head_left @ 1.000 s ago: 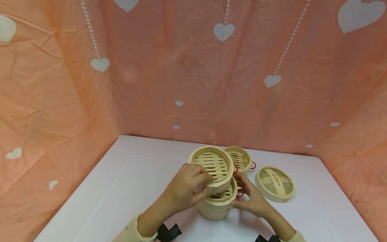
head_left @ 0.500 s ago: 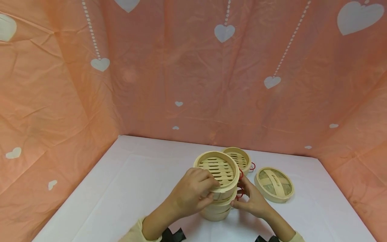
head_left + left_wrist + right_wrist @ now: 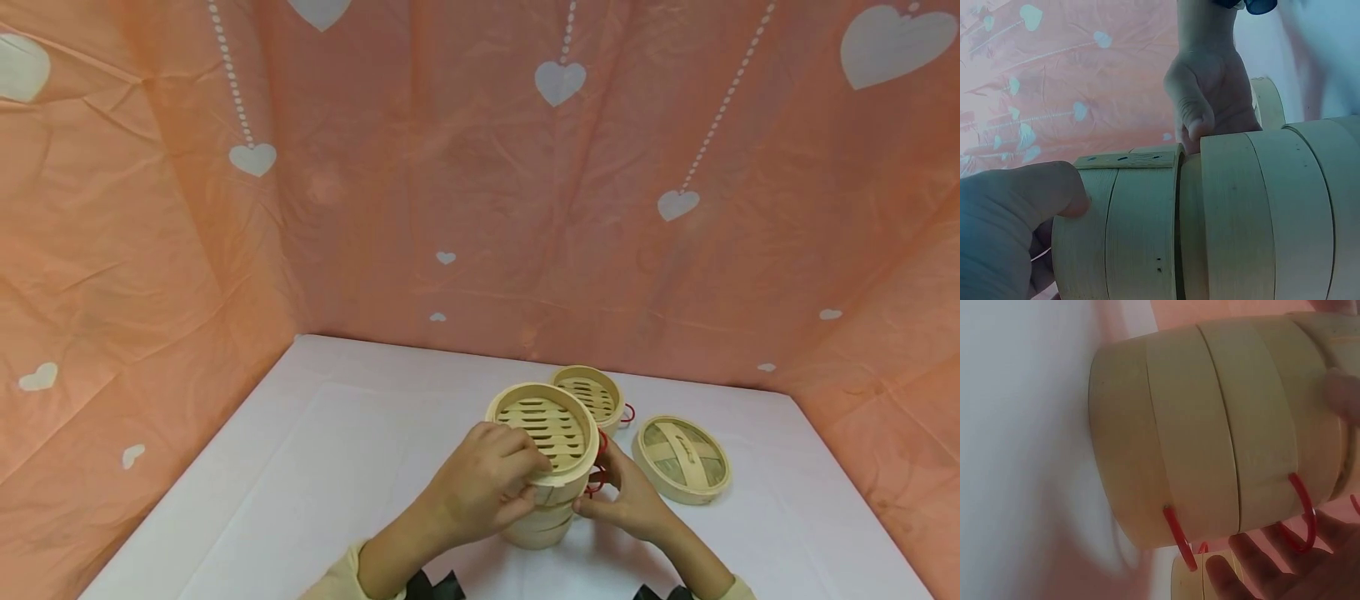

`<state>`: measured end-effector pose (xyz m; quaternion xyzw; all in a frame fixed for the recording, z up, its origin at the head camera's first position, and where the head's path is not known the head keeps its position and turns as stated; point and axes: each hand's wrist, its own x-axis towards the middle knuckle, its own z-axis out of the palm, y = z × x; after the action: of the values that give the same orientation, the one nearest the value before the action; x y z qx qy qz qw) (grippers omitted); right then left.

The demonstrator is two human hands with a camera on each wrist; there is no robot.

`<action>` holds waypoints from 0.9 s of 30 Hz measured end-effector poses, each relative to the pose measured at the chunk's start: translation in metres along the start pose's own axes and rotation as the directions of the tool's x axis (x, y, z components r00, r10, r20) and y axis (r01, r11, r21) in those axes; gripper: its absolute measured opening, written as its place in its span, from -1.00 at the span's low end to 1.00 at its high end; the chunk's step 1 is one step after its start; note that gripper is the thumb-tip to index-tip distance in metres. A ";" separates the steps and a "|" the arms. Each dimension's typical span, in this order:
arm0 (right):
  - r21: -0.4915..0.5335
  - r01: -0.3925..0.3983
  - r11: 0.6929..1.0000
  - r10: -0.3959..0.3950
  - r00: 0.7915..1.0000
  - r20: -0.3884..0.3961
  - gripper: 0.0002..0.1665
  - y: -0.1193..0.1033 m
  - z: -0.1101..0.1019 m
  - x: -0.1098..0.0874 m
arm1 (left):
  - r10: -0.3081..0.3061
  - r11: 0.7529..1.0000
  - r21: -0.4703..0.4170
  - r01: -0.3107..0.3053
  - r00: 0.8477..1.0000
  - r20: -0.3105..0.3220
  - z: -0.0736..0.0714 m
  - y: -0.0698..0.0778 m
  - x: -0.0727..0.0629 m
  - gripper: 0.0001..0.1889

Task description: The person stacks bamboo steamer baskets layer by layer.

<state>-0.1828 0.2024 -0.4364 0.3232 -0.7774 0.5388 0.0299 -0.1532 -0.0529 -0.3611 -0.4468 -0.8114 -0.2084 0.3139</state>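
Observation:
My left hand (image 3: 483, 482) pinches the near rim of a round bamboo steamer basket (image 3: 562, 492), fingertips inside it and thumb outside. This basket sits on top of a stack of bamboo steamer baskets (image 3: 536, 532). In the left wrist view a narrow dark gap shows between the top basket (image 3: 1138, 231) and the lower ones (image 3: 1272, 219). My right hand (image 3: 626, 500) holds the stack from the right, thumb on the near side and fingers behind. In the right wrist view those fingers (image 3: 1266, 565) lie beside the red loop handles (image 3: 1304, 512).
Behind the stack stands another bamboo steamer basket (image 3: 592, 392) with a red loop. A round woven bamboo lid (image 3: 682, 458) lies to the right. All are on a white-covered table (image 3: 337, 433), with an orange heart-patterned cloth (image 3: 480, 192) behind.
My left hand has brought the top basket right and down, from above the stack onto it. The slats of the basket beneath are now covered. My right hand has stayed put.

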 end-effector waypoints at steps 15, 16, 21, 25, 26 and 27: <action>-0.004 -0.002 1.000 0.002 1.000 0.012 0.02 0.001 -0.002 0.000 | -0.007 1.000 -0.010 0.007 1.000 0.003 0.006 -0.001 -0.003 -0.71; -0.003 -0.001 1.000 0.001 1.000 0.012 0.02 0.001 -0.002 0.000 | -0.007 1.000 -0.010 0.007 1.000 0.004 0.006 -0.001 -0.004 -0.71; 0.003 0.003 1.000 -0.003 1.000 0.012 0.01 0.001 -0.001 0.000 | -0.008 1.000 0.000 0.008 1.000 -0.001 0.007 -0.001 -0.005 -0.71; 0.003 -0.003 1.000 0.003 1.000 0.014 0.01 0.001 -0.001 0.000 | -0.014 1.000 0.006 0.014 1.000 0.005 0.007 0.000 -0.006 -0.70; 0.001 -0.006 1.000 0.006 1.000 0.014 0.01 0.001 -0.001 0.000 | -0.016 1.000 0.005 0.016 1.000 0.007 0.007 0.000 -0.006 -0.70; -0.001 -0.009 1.000 0.009 1.000 0.015 0.01 0.001 -0.001 0.000 | -0.019 1.000 0.003 0.019 1.000 0.009 0.008 0.000 -0.006 -0.70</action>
<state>-0.1836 0.2036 -0.4362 0.3238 -0.7792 0.5362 0.0216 -0.1532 -0.0519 -0.3709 -0.4395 -0.8173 -0.2084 0.3088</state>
